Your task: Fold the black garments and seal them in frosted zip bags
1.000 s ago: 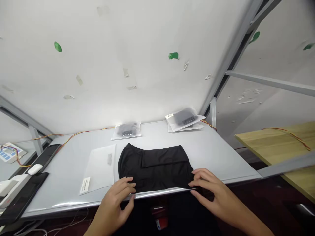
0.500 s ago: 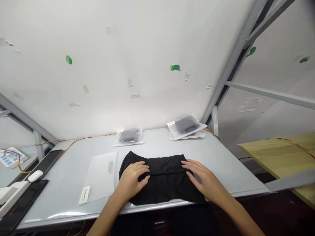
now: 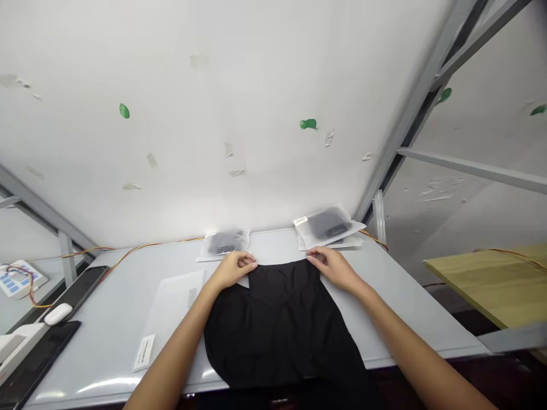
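Note:
A black cloth garment (image 3: pixel 282 324) lies spread on the grey table, its lower part reaching over the front edge. My left hand (image 3: pixel 234 269) pinches the far left corner of the cloth between thumb and fingers. At the far right corner, my right hand (image 3: pixel 332 266) holds the fabric in the same way, and the far edge runs nearly straight between the two. Left of the garment lies a flat frosted plastic bag (image 3: pixel 173 302) with a white label (image 3: pixel 144 352) at its near end; my left forearm covers part of it.
Against the back wall are a packed frosted bag (image 3: pixel 224 244) and a stack of packed bags (image 3: pixel 327 226) with dark contents. Dark phones (image 3: pixel 43 361), a white earphone case (image 3: pixel 58 314) and a white power strip (image 3: pixel 17 347) sit along the left edge. Metal frame posts (image 3: pixel 379 216) stand right.
Both hands have moved away from me, from lying on the folded garment to gripping its far corners. The cloth is unfolded and now stretches farther back and over the front edge.

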Available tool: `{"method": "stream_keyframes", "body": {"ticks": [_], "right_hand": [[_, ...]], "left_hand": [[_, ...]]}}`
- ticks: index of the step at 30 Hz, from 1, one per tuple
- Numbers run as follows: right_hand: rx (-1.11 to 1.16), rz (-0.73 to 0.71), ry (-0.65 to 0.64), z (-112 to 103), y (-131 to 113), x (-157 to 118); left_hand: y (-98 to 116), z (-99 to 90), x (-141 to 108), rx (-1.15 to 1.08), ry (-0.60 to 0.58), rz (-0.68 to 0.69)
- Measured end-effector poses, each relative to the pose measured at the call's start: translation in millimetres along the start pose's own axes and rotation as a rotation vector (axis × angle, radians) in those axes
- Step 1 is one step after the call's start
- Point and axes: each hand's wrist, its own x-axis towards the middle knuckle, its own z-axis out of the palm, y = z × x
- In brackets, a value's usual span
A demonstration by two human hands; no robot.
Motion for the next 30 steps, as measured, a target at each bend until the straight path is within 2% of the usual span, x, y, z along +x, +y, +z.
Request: {"method": "stream_keyframes", "body": {"ticks": [5,15,21,26,30], "right_hand": [[-0.051,0.008,0.018,1,14,-7],[-0.068,0.029,-0.018,-1,15,-13],[0.131,0.124,-0.010,-3,8,-9],[0.246,0.135,-0.031,-18,-3,-2],[0.291,0.131,-0.059,-39,-21,-8]], "left_hand": [[-20,5.2,0,-0.021,0.029,-0.029],[-18,0.2,-4,-0.001,-0.018,-0.027],[-16,-2.8,0,-0.008,-0.049,-0.013],[-5,-12.6,12,0.007,-0.064,0.028],[20,-23.9,8,0.042,-0.042,0.076]]}}
